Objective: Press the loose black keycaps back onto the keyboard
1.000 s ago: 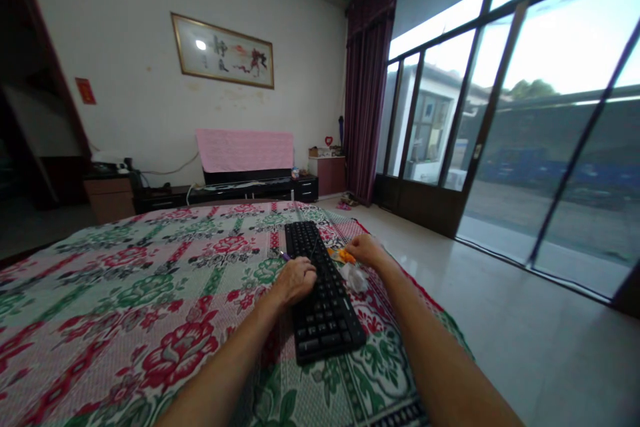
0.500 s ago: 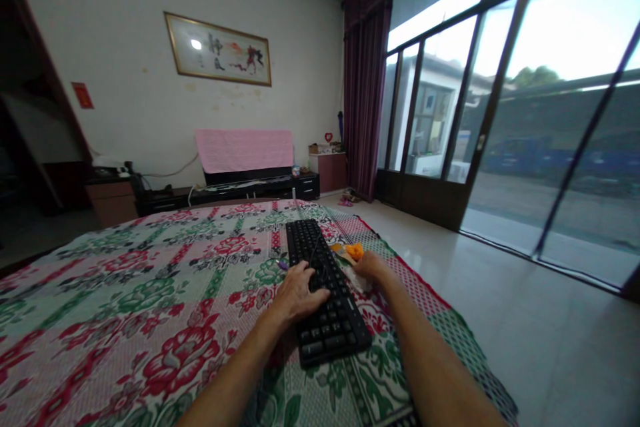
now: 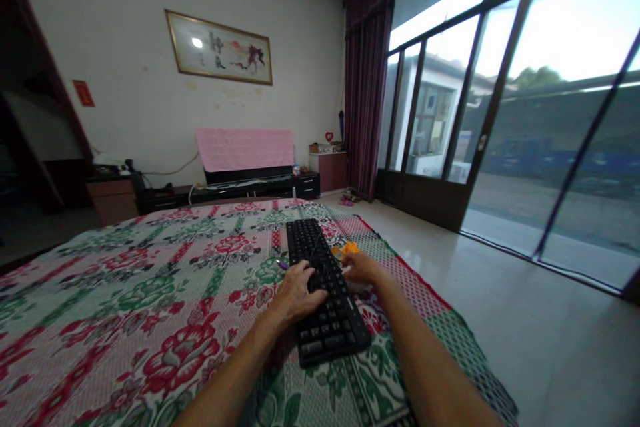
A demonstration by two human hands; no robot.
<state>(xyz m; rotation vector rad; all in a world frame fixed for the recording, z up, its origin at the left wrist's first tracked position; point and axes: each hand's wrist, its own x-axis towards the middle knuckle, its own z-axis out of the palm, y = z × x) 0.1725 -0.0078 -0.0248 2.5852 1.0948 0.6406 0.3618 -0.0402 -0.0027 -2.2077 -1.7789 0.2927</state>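
Observation:
A black keyboard [image 3: 327, 341] lies lengthwise away from me on a flowered cloth [image 3: 200, 280], a thin dark cable over its keys. My left hand [image 3: 296, 290] rests on its left side, thumb spread across the keys and fingers apart. Just past those fingers a small purple pen-like thing [image 3: 283, 265] pokes out. At the keyboard's right edge is my right hand [image 3: 361, 270], its fingers closed together. Something whitish shows at its fingertips, mostly hidden by the hand. Right beyond it sits a crumpled bright orange thing [image 3: 350, 249], whose kind I cannot make out.
The cloth's right edge drops toward a pale tiled floor [image 3: 540, 340]. Glass sliding doors [image 3: 480, 140] stand on the right beside a purple curtain [image 3: 369, 100]. Along the far wall runs a low black cabinet [image 3: 225, 197], with a pink cloth [image 3: 245, 149] draped over something above it.
My right hand has moved left, closer to the keyboard, and covers more of the whitish thing. The orange thing has shifted slightly left too. My left hand and the keyboard have stayed nearly still.

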